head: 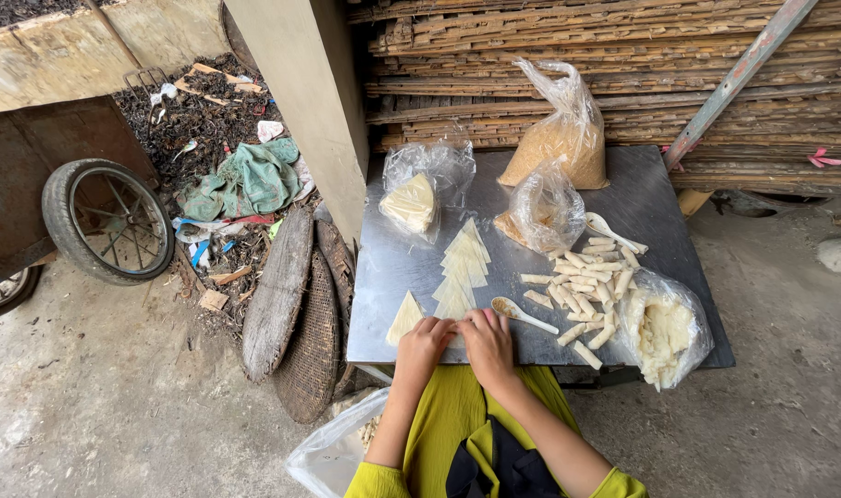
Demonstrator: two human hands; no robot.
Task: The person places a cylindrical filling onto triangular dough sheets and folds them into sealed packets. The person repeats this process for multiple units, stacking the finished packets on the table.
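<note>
My left hand [424,339] and my right hand [488,339] rest side by side at the near edge of a metal table [393,267], fingers curled over a pale wrapper piece that they mostly hide. A single triangular wrapper [405,316] lies just left of my left hand. A row of overlapping triangular wrappers [461,267] runs away from my hands. A white spoon [522,314] lies right of my right hand. Several rolled pale sticks [586,286] are heaped further right.
Plastic bags stand on the table: one with white filling [665,327], one with brown crumbs [563,138], a smaller one [548,212], one with stacked wrappers [411,203]. A concrete pillar [305,101], woven trays [310,332], a cart wheel [107,219] and rubbish stand left. Stacked bamboo [605,55] is behind.
</note>
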